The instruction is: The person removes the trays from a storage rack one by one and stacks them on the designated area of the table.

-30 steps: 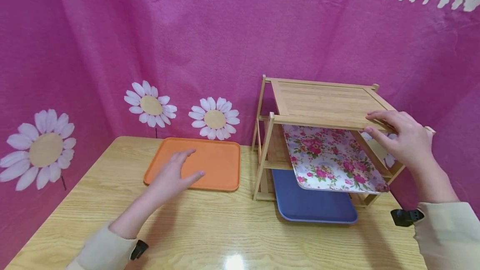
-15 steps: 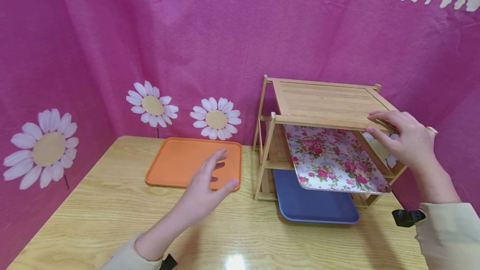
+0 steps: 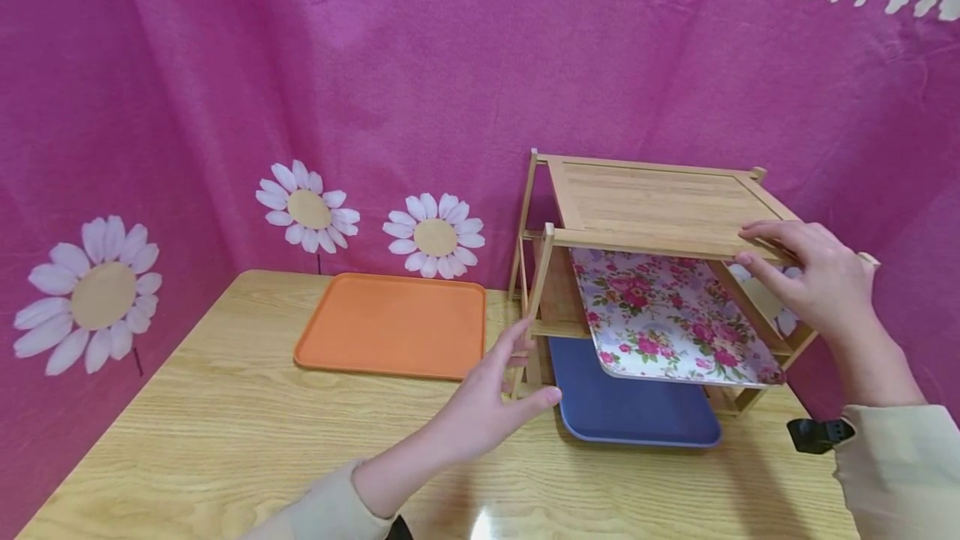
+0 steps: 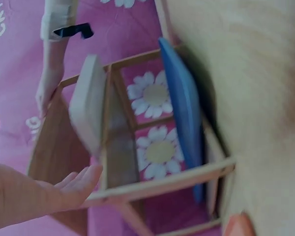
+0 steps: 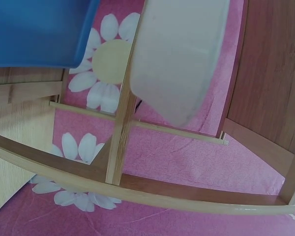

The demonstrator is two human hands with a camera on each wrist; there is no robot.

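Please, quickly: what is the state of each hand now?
Left hand: open, holds nothing, fingers near the rack post.
Right hand: grips the rack's top shelf edge.

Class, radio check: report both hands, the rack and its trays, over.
Left hand open, at the rack's front left post. Right hand grips the top shelf edge. Floral tray tilted on the middle shelf, blue tray below. Orange tray on the table.
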